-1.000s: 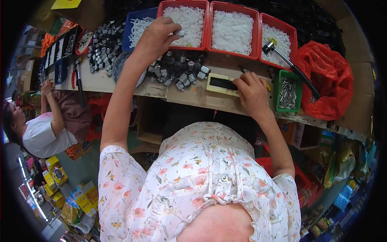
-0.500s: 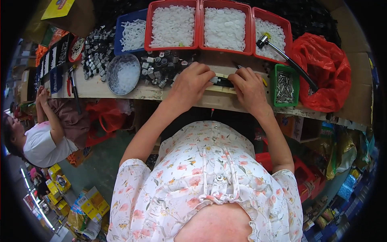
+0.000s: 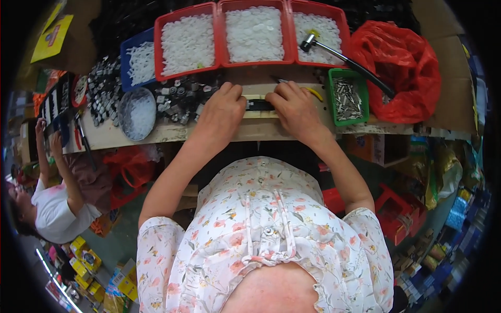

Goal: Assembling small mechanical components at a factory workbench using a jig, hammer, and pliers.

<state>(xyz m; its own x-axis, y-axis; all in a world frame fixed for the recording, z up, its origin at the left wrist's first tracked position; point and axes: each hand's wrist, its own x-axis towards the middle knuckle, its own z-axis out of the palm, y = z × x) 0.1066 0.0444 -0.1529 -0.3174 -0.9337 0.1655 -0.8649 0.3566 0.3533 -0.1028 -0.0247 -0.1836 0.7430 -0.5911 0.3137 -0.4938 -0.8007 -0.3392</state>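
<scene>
Black piece, narrow and elongated, lies lengthwise in a cream block on the worktable, between the hands. Left hand and right hand have fingers curled in at opposite ends; fingertips partly hidden, exact hold cannot be determined.
</scene>
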